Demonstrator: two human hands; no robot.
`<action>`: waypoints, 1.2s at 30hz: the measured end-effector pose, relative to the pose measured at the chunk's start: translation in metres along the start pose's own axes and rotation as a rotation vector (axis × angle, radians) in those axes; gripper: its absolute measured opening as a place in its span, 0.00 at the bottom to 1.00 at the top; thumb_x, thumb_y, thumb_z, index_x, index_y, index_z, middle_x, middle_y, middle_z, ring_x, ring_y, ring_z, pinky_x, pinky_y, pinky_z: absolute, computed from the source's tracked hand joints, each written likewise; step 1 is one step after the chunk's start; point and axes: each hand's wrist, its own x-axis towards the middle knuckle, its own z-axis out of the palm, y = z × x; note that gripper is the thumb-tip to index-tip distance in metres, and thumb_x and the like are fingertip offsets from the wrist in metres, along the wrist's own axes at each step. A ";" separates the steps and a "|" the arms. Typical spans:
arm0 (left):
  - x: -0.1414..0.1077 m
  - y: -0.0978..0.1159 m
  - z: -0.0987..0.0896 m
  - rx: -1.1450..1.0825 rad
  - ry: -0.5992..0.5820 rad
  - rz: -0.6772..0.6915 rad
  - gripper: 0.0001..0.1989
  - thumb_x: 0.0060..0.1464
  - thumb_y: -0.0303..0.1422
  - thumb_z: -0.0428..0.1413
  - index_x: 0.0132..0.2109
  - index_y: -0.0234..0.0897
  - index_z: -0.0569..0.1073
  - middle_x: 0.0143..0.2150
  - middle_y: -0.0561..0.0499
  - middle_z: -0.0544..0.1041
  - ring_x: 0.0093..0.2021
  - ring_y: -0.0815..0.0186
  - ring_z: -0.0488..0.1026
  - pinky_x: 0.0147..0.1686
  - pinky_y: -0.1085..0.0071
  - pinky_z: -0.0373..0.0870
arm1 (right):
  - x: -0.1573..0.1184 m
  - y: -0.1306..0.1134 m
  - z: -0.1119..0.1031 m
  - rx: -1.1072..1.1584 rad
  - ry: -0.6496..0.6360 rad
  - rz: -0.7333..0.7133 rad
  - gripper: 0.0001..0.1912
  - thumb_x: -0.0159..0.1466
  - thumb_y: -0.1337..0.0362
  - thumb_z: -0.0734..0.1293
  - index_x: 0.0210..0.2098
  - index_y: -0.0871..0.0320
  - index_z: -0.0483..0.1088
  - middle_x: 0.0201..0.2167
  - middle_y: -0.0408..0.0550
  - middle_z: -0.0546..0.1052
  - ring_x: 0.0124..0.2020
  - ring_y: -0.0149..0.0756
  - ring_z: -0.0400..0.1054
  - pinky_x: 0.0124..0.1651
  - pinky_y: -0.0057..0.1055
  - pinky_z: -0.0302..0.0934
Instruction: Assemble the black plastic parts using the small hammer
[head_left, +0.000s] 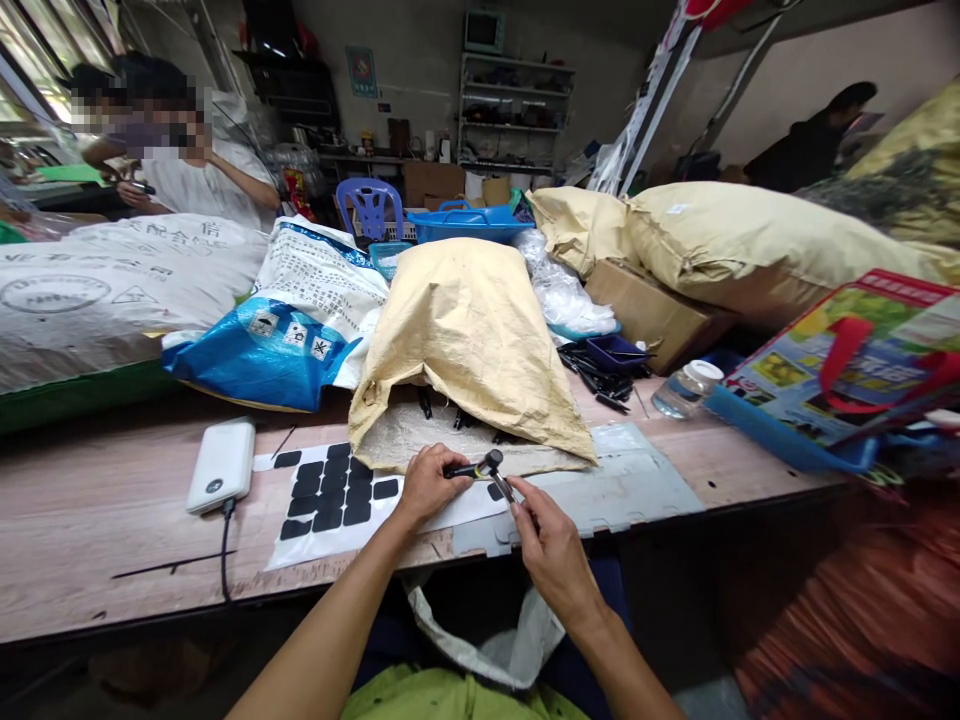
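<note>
L hand (429, 487) + R hand (555, 545) both full

Bench (157, 590) front edge just nearside of both; tight fwd w/ 1 yellow sack (472, 310), more room L toward 1 pwr bank (221, 463). L pinches 1 blk piece (460, 470) at fingertips; R grips 1 metal tool (506, 488) alongside, contact unclear.

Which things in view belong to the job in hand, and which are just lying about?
Likely in use:
black piece, left hand
metal piece, right hand
sheet of black patches
tan sack

Probably just lying about:
white corded device
clear jar
cardboard box
red-handled bag
</note>
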 end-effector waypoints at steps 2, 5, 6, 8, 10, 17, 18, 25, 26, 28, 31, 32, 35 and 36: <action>0.000 0.000 0.001 -0.003 0.000 -0.005 0.10 0.49 0.32 0.65 0.41 0.42 0.82 0.39 0.51 0.79 0.46 0.59 0.72 0.48 0.64 0.64 | 0.002 -0.005 0.007 -0.020 0.007 -0.045 0.19 0.73 0.64 0.57 0.59 0.54 0.71 0.50 0.52 0.78 0.51 0.40 0.73 0.55 0.37 0.68; 0.001 0.001 0.001 0.005 0.003 -0.012 0.09 0.48 0.32 0.66 0.40 0.42 0.81 0.39 0.52 0.78 0.45 0.59 0.72 0.48 0.64 0.63 | 0.005 -0.012 0.014 -0.098 0.017 -0.080 0.21 0.74 0.64 0.56 0.62 0.52 0.69 0.45 0.53 0.77 0.46 0.41 0.73 0.51 0.37 0.69; 0.001 0.002 0.001 0.012 0.004 -0.017 0.09 0.48 0.31 0.66 0.39 0.41 0.81 0.39 0.52 0.78 0.45 0.60 0.72 0.47 0.65 0.63 | 0.006 -0.014 0.016 -0.135 0.015 -0.087 0.21 0.74 0.64 0.55 0.63 0.52 0.69 0.43 0.53 0.77 0.44 0.40 0.73 0.50 0.36 0.69; 0.001 0.004 0.000 0.030 0.002 -0.026 0.07 0.48 0.31 0.65 0.37 0.41 0.81 0.37 0.52 0.77 0.44 0.60 0.71 0.46 0.65 0.62 | 0.007 -0.016 0.020 -0.206 -0.004 -0.109 0.22 0.74 0.65 0.55 0.63 0.52 0.69 0.38 0.51 0.75 0.39 0.39 0.73 0.44 0.33 0.69; 0.000 0.006 -0.001 0.041 0.001 -0.031 0.05 0.48 0.32 0.65 0.35 0.41 0.80 0.35 0.52 0.76 0.43 0.60 0.71 0.44 0.66 0.62 | 0.008 -0.016 0.021 -0.255 -0.023 -0.130 0.22 0.73 0.66 0.56 0.62 0.51 0.70 0.35 0.49 0.73 0.35 0.38 0.71 0.39 0.31 0.67; 0.001 0.006 0.000 -0.002 0.019 -0.028 0.09 0.46 0.30 0.65 0.38 0.43 0.81 0.40 0.52 0.80 0.46 0.59 0.72 0.48 0.64 0.63 | 0.008 -0.010 0.015 -0.262 0.025 -0.091 0.23 0.73 0.66 0.55 0.64 0.51 0.68 0.36 0.49 0.73 0.37 0.38 0.72 0.41 0.31 0.67; 0.001 0.006 0.000 0.002 0.021 -0.030 0.09 0.46 0.30 0.65 0.38 0.43 0.81 0.40 0.52 0.80 0.46 0.59 0.72 0.48 0.63 0.64 | 0.008 -0.009 0.015 -0.269 0.017 -0.081 0.22 0.73 0.65 0.55 0.63 0.51 0.69 0.36 0.49 0.73 0.37 0.38 0.72 0.41 0.32 0.67; -0.002 0.009 0.001 0.016 0.039 -0.037 0.08 0.47 0.30 0.65 0.38 0.43 0.81 0.40 0.52 0.80 0.46 0.58 0.72 0.49 0.62 0.64 | 0.011 0.006 0.002 -0.267 0.084 -0.065 0.20 0.73 0.63 0.57 0.61 0.52 0.71 0.42 0.51 0.76 0.42 0.40 0.73 0.44 0.34 0.68; -0.003 0.009 0.002 0.021 0.049 -0.033 0.08 0.47 0.30 0.64 0.38 0.43 0.81 0.40 0.52 0.80 0.46 0.58 0.72 0.49 0.62 0.64 | 0.014 0.012 -0.003 -0.298 0.101 -0.063 0.20 0.72 0.63 0.58 0.60 0.51 0.71 0.42 0.51 0.77 0.43 0.41 0.73 0.43 0.34 0.68; -0.004 0.008 0.003 0.034 0.065 -0.023 0.08 0.48 0.31 0.64 0.38 0.43 0.81 0.40 0.52 0.79 0.46 0.58 0.72 0.49 0.62 0.64 | 0.022 0.028 -0.016 -0.391 0.086 -0.074 0.19 0.72 0.62 0.58 0.57 0.51 0.73 0.40 0.50 0.76 0.41 0.40 0.73 0.40 0.33 0.67; -0.005 0.008 0.003 0.042 0.069 -0.006 0.08 0.48 0.31 0.63 0.38 0.43 0.81 0.39 0.51 0.79 0.45 0.58 0.72 0.48 0.61 0.64 | 0.034 0.055 -0.034 -0.510 -0.051 -0.179 0.19 0.70 0.66 0.59 0.55 0.49 0.75 0.36 0.48 0.75 0.39 0.39 0.70 0.42 0.33 0.64; -0.005 0.008 0.003 0.042 0.067 -0.001 0.08 0.48 0.31 0.63 0.38 0.43 0.81 0.38 0.51 0.79 0.45 0.58 0.72 0.48 0.61 0.64 | 0.037 0.063 -0.038 -0.530 -0.089 -0.223 0.18 0.70 0.67 0.60 0.54 0.49 0.76 0.36 0.48 0.75 0.40 0.40 0.70 0.44 0.34 0.64; -0.006 0.008 0.004 0.051 0.069 0.007 0.07 0.48 0.31 0.64 0.37 0.42 0.81 0.38 0.51 0.78 0.45 0.58 0.71 0.48 0.62 0.64 | 0.041 0.078 -0.042 -0.542 -0.105 -0.285 0.18 0.70 0.67 0.61 0.54 0.49 0.76 0.36 0.49 0.74 0.42 0.41 0.67 0.48 0.36 0.62; -0.006 0.008 0.004 0.057 0.069 0.007 0.07 0.48 0.31 0.64 0.37 0.42 0.81 0.38 0.51 0.78 0.45 0.58 0.71 0.47 0.62 0.64 | 0.041 0.081 -0.041 -0.538 -0.092 -0.280 0.18 0.70 0.66 0.61 0.54 0.50 0.76 0.37 0.49 0.74 0.42 0.42 0.67 0.49 0.37 0.62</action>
